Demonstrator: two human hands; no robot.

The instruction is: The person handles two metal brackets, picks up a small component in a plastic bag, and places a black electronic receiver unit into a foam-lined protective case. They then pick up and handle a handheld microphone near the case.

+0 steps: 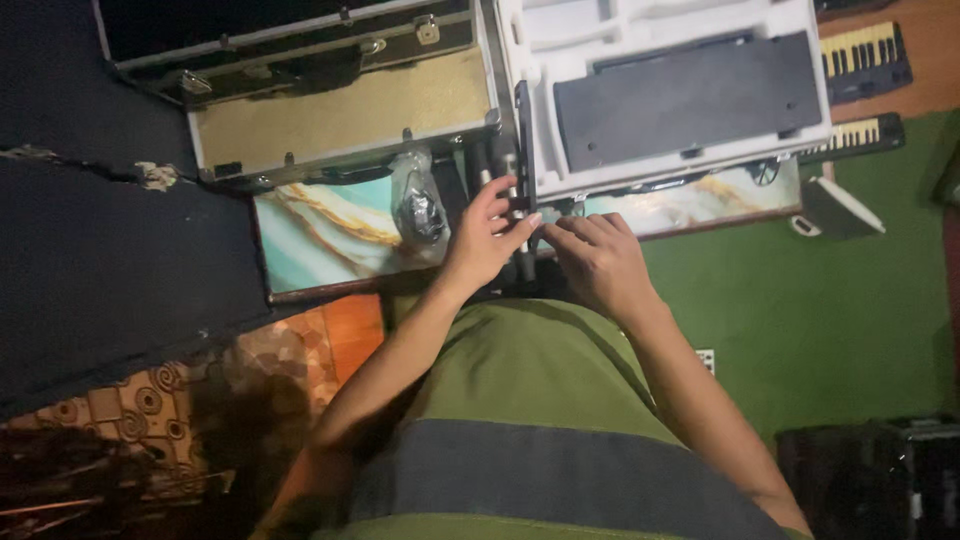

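Note:
My left hand (482, 238) is closed around a slim black rod-like part (522, 150) that stands between two open cases. The thumb and fingers pinch a small cross piece on it. My right hand (598, 262) is just to its right, with its fingertips curled against the lower end of the same black part. Both hands are over the front edge of a marble-patterned table (320, 235). What the black part is I cannot make out in the dim light.
An open metal-edged case with tan lining (340, 120) lies at the left, and a white foam case with a dark grey insert (680, 100) at the right. A clear bag of black cable (420, 205) sits by my left hand. Two keyboards (865, 60) lie on the green floor (820, 300).

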